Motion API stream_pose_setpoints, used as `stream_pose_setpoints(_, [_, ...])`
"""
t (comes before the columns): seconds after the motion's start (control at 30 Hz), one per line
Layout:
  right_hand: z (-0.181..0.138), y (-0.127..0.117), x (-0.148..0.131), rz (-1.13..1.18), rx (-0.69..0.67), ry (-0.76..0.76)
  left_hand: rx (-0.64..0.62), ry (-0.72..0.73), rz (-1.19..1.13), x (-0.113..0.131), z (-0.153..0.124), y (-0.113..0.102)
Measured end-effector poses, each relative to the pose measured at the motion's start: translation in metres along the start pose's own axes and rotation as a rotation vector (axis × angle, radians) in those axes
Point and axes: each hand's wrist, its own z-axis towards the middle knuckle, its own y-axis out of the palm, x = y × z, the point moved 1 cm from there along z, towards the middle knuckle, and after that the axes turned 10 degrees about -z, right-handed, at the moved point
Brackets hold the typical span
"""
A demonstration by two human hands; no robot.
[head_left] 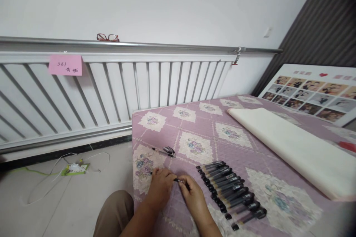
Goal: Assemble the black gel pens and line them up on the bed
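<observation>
My left hand (161, 184) is closed around a dark pen (177, 180), whose other end pokes out just past the far side of the fingers. My right hand (193, 193) pinches the same pen at its right end, close beside the left fingers. Much of the pen is hidden by both hands. Beyond them on the bedspread (191, 116) lie a thin pen refill (160, 151) and a short dark pen part (168, 150). To the right of my hands several black-capped pens (232, 187) lie side by side in a slanting row.
A cream folded pad (289, 148) lies across the right of the bed. Behind stands a photo board (308, 92). A white radiator (155, 81) runs along the wall, with glasses (108, 37) on its pipe. A power strip (76, 169) with cables is on the floor.
</observation>
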Motion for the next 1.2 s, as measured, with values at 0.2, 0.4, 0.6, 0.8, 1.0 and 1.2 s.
stream_pose_setpoints(0.2, [0.0,-0.001,-0.002,-0.018,-0.022,-0.008,0.0,0.005,-0.016,0.0,0.0,-0.001])
stream_pose_setpoints(0.4, [0.0,-0.002,-0.006,-0.055,-0.022,-0.036,0.06,0.048,0.002,-0.001,-0.003,0.001])
stream_pose_setpoints(0.6, [-0.001,-0.002,-0.01,-0.143,-0.029,-0.072,0.068,0.097,-0.008,-0.003,-0.004,0.003])
stream_pose_setpoints(0.8, [-0.003,0.002,-0.008,-0.226,-0.025,-0.084,0.054,0.098,0.024,-0.003,-0.004,0.005])
stream_pose_setpoints(1.0, [-0.004,0.0,-0.004,-0.157,0.038,-0.044,0.107,0.056,0.01,-0.002,-0.004,0.005])
stream_pose_setpoints(1.2, [-0.002,-0.002,-0.008,-0.138,-0.029,-0.052,0.095,0.072,0.001,-0.002,-0.004,0.005])
